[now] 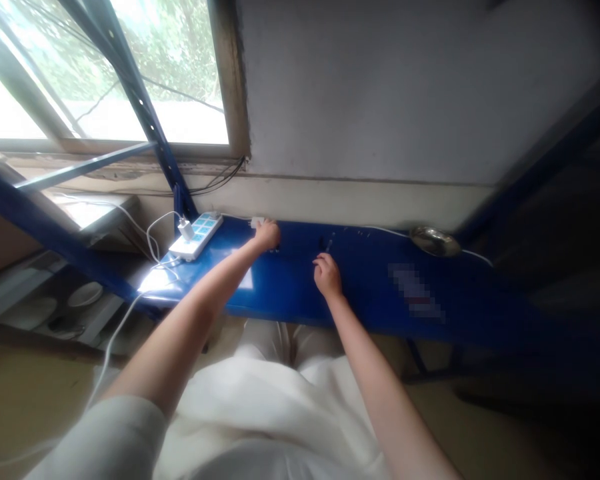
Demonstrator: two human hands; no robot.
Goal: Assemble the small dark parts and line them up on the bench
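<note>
Daylight floods through the window on the left. A blue table stands against the grey-and-cream wall, above a yellowish floor.

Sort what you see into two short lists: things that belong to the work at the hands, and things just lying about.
Probably in use:
small white block, at the left hand
small pieces, just beyond the right hand

Apparently lying about:
power strip with white plug
shiny dish
</note>
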